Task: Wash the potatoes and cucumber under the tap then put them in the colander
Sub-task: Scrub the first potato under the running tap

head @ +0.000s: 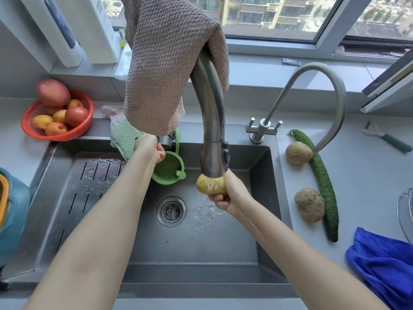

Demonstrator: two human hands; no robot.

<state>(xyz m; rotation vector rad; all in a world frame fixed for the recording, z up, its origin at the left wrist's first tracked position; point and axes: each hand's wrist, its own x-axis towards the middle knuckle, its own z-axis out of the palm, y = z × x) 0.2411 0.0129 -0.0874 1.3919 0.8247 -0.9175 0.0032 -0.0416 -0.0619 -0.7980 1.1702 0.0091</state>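
Over the sink (pixel 223 274), the right hand (pixel 232 195) grips a wet potato (pixel 210 185) under the running tap (pixel 212 121). On the surface (pixel 366 175) to the right lie two unwashed potatoes (pixel 309 204) touching a long cucumber (pixel 324 180). Farther back, the left hand (pixel 149 148) closes on the tap handle (pixel 165 139).

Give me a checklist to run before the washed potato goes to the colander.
1. Water running over the potato: ok.
2. Right hand grips the potato firmly: ok.
3. Left hand on the tap handle: ok.
4. Potato rinsed on every side: cannot tell.
5. Colander within view and free: cannot tell, only a wire rim shows at the right edge.
6. Two potatoes and cucumber washed: not ok, they lie on the counter.
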